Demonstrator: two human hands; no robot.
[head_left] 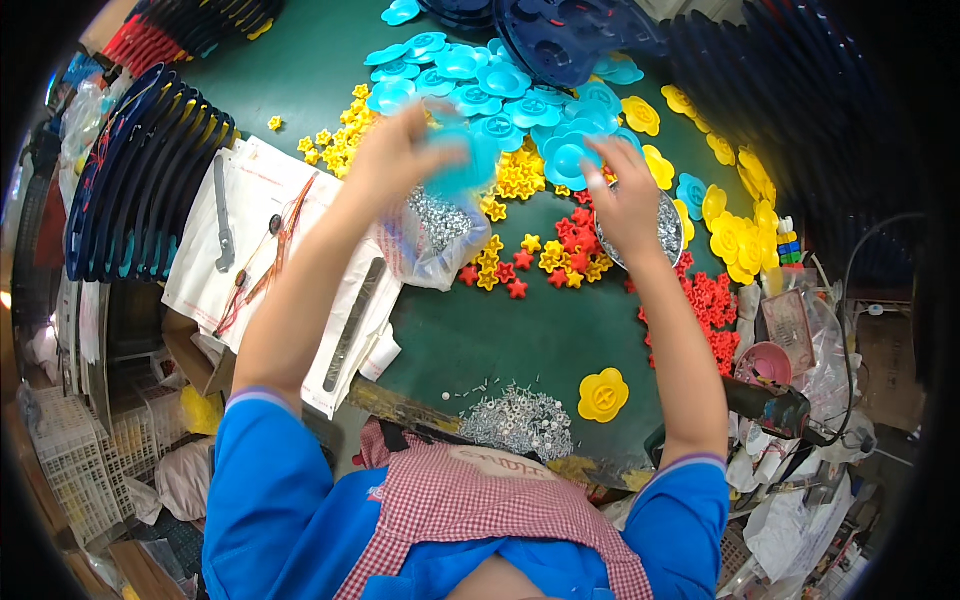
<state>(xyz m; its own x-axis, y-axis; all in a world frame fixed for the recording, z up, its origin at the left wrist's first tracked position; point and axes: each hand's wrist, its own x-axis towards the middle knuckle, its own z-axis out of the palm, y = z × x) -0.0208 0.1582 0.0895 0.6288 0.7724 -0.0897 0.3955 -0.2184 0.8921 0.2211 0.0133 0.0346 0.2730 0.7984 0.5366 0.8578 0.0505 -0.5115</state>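
Observation:
My left hand (395, 160), blurred by motion, grips a blue flower-shaped plastic piece (465, 162) above the table. At the right, my right hand (630, 205) has its thumb and forefinger closed on the edge of another blue flower-shaped piece (568, 160). Beyond both hands spreads a heap of the same blue pieces (475, 98). Below my left hand sits a clear plastic bag of small metal parts (438, 222). My right hand and wrist partly cover a round bowl of metal parts (670, 228). Small yellow stars (520, 175) and red stars (578, 238) lie between my arms.
A yellow flower piece (603, 395) and a pile of screws (515, 422) lie by the near edge of the green table (450, 340). More yellow flowers (738, 240) and red stars (708, 310) are at right. Dark curved plastic parts (140, 180) stand stacked left, beside white sheets (200, 265).

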